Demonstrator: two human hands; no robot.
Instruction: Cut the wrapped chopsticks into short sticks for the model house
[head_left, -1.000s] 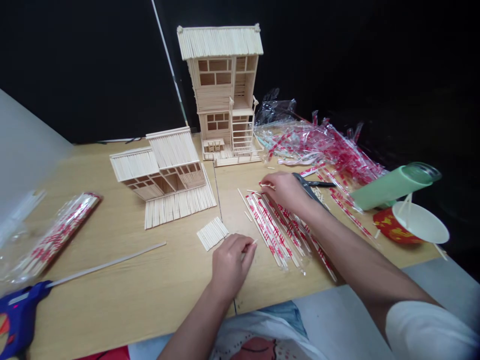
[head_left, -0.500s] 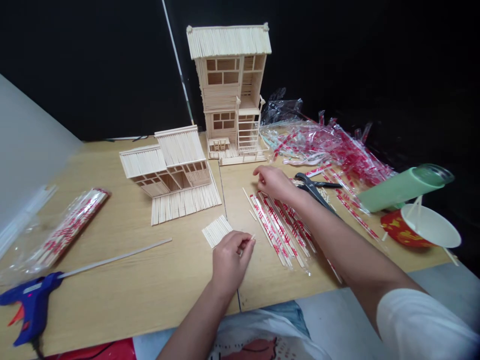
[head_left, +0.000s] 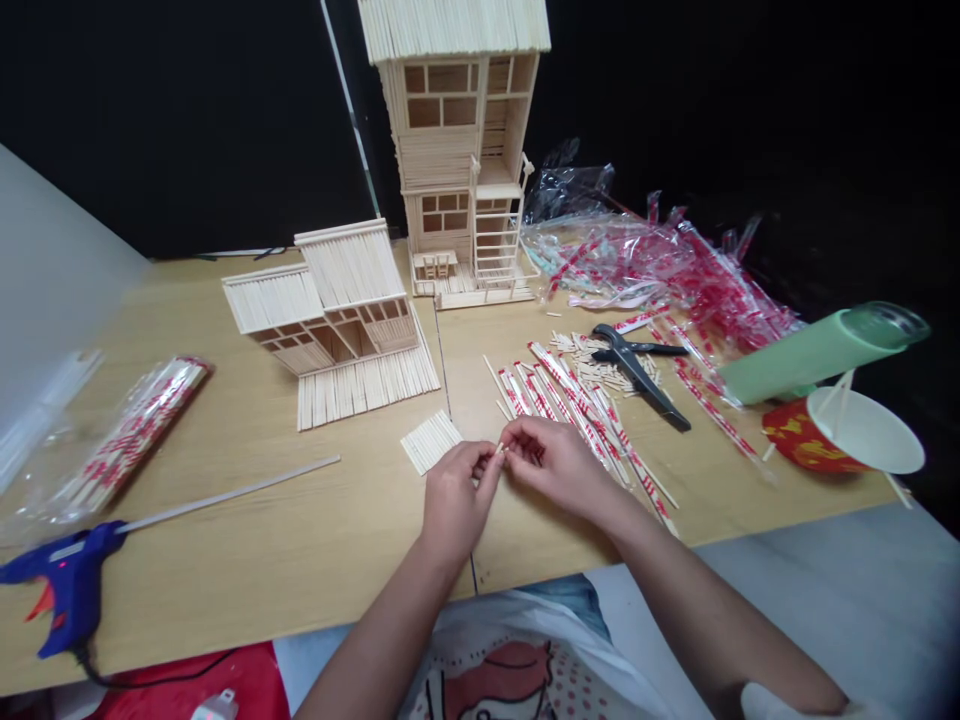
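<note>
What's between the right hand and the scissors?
In the head view, red-striped wrapped chopsticks lie between the right hand and the scissors.

The left hand (head_left: pixel 455 503) and the right hand (head_left: pixel 559 465) meet low in view, each pinching between thumb and fingers (head_left: pixel 521 435), whose tips nearly touch. Behind the fingers, both wrists bend inward and the bare forearms spread apart.

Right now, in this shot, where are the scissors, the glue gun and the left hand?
Scissors (head_left: pixel 651 390), head view, on the black blade.
Glue gun (head_left: pixel 75 580), head view, on the blue body.
Left hand (head_left: pixel 456 503), head view, on the back of the hand.
</note>
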